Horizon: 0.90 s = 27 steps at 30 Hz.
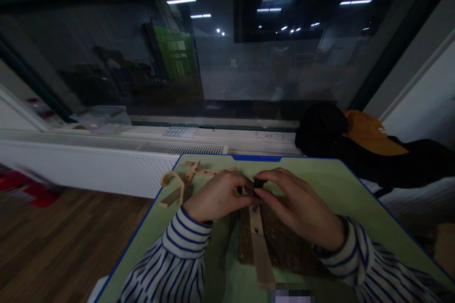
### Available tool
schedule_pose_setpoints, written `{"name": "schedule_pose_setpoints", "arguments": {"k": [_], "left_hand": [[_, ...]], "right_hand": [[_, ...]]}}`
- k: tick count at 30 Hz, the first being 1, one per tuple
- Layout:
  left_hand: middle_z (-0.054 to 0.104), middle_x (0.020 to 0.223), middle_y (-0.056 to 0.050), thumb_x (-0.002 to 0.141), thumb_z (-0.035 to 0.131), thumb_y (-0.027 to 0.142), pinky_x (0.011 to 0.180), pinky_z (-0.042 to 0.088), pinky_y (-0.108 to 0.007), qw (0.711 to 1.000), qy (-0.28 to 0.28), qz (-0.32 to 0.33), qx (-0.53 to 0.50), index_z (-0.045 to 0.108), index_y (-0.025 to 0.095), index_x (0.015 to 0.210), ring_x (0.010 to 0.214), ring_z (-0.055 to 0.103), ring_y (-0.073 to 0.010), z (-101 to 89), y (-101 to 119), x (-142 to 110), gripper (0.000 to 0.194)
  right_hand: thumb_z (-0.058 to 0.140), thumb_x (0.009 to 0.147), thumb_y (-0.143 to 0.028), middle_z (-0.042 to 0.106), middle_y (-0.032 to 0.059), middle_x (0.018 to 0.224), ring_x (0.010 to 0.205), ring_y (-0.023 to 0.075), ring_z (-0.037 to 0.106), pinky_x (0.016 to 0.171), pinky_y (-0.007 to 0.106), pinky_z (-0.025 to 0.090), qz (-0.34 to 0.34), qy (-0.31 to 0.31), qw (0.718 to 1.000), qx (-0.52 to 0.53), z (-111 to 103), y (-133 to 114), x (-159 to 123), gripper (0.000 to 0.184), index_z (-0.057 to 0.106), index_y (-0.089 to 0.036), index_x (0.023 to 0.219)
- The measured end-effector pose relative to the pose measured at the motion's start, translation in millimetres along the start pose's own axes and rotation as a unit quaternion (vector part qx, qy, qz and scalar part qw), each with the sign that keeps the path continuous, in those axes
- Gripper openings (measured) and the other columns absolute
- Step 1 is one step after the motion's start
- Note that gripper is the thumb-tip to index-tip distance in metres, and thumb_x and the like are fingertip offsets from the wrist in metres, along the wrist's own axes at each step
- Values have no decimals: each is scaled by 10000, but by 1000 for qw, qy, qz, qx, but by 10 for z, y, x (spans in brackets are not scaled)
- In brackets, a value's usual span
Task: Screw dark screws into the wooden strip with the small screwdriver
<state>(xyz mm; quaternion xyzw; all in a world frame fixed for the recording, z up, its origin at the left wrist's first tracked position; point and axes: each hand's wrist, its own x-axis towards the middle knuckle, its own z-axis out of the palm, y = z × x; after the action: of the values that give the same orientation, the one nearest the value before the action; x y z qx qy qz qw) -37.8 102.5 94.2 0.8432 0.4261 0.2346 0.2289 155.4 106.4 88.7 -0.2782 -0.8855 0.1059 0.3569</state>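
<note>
My right hand point(298, 201) pinches a small black piece point(259, 182) between thumb and fingertips, over the far end of a pale wooden strip point(262, 255). My left hand point(222, 191) is closed beside it, its fingertips meeting near the same spot; what they grip is hidden. Holes show along the strip, and something small and dark sits in the one closest to my fingers. The strip lies on a dark brown block point(291, 246), its near end reaching past the block's edge. Left of my left hand lies a curved wooden hook piece point(182, 184).
More wooden pieces point(194, 170) lie behind the hook on the green, blue-edged table point(220, 265). Beyond the table are a white radiator point(106, 165) and a windowsill with a clear plastic box point(106, 118). An orange cap point(369, 128) and dark cloth lie at right.
</note>
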Motion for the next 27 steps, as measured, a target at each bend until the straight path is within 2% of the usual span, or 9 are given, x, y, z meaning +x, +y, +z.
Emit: {"name": "schedule_pose_setpoints", "arguments": {"k": [10,19,27], "left_hand": [[688,843,-39,808,605,284,776,432,-277,1000,2,8,10,683,161,837,849,593,-175,13,-16,7,149],[684,819,-31,788,630,303,729,443,-279,1000,12,-3,22,677,166,823,823,601,-174,5,-3,2,150],[688,831,-38,806,608,294,762,445,-283,1000,2,6,6,681,163,841,831,602,-172,13,-19,5,155]], "right_hand": [[506,877,-188,601,18,1012,950,146,554,829,302,446,5,-6,1000,1,-10,-12,4,232,460,-238,1099],[517,875,-205,600,24,992,937,156,554,820,320,451,4,3,1000,1,3,-1,-10,230,461,-234,1096],[514,866,-187,604,41,1013,961,159,562,836,318,459,4,2,1000,4,-9,-3,-12,254,472,-216,1115]]}}
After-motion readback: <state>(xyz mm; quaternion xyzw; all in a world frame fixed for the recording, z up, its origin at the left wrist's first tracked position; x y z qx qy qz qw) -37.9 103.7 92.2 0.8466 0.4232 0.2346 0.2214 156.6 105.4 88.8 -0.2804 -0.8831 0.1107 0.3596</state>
